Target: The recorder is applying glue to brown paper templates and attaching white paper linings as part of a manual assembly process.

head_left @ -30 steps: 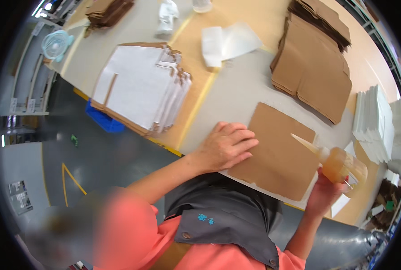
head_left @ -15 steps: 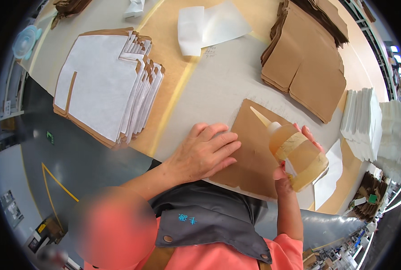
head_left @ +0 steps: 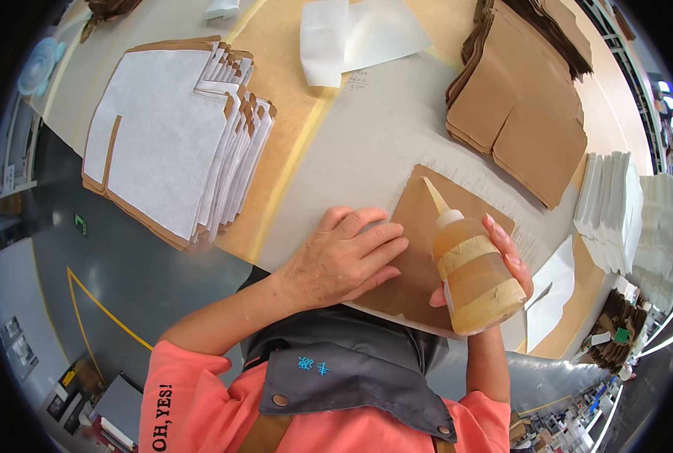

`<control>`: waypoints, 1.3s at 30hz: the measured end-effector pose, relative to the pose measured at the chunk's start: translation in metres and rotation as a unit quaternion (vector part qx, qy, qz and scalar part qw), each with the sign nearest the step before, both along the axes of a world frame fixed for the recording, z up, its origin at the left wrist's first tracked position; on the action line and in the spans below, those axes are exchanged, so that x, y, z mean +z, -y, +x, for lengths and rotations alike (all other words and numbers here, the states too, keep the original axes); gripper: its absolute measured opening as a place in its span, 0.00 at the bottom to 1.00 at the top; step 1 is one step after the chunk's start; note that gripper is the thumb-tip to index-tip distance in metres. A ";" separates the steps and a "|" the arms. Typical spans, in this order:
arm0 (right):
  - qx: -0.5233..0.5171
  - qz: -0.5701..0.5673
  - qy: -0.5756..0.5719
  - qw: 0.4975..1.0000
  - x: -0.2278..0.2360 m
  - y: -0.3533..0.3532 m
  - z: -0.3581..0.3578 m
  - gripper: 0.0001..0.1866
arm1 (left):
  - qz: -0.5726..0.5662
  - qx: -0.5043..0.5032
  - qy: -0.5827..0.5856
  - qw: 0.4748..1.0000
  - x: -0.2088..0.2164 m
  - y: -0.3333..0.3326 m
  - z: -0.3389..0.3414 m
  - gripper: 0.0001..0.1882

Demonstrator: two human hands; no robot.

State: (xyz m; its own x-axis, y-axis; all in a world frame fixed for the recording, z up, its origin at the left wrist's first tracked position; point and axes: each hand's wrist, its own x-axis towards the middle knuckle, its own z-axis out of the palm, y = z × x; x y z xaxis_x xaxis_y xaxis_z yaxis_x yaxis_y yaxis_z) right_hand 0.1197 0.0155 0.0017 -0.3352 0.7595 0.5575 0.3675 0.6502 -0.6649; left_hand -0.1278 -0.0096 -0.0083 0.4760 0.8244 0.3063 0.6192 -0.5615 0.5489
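Observation:
My right hand (head_left: 511, 260) is wrapped around a squeeze bottle (head_left: 478, 273) of amber liquid, banded with pale tape. Its long pointed nozzle (head_left: 435, 196) slants away from me, with the tip over the far left corner of a flat brown leather-like piece (head_left: 419, 283). I cannot tell whether the tip touches it. That piece lies on the table in front of my body. At its left edge rests my left hand (head_left: 351, 253), palm down with fingers stretched out and slightly apart, holding nothing.
White-faced, brown-edged pieces (head_left: 159, 136) are stacked at left. Far right lies a pile of brown pieces (head_left: 521, 106), with white stacks (head_left: 607, 211) beyond. White sheets (head_left: 382, 38) lie at the back, and a white piece (head_left: 554, 298) sits right of the bottle.
The bottle's body has swung left and toward me, so the nozzle points more straight away; its tip stays near the same corner. My left hand has hardly moved.

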 end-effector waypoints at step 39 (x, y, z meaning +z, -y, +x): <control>-0.363 -0.123 -0.167 0.908 0.005 0.053 0.092 0.62 | 0.027 0.012 -0.028 0.999 0.011 0.003 0.001 0.19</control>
State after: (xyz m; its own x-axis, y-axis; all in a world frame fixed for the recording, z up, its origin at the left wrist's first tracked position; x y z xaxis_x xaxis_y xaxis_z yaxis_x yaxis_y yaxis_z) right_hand 0.2112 -0.0371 0.0062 0.4606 0.8283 0.3191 0.3909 0.1335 -0.9107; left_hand -0.1273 -0.0124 0.0024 0.4744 0.8183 0.3246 0.6608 -0.5746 0.4829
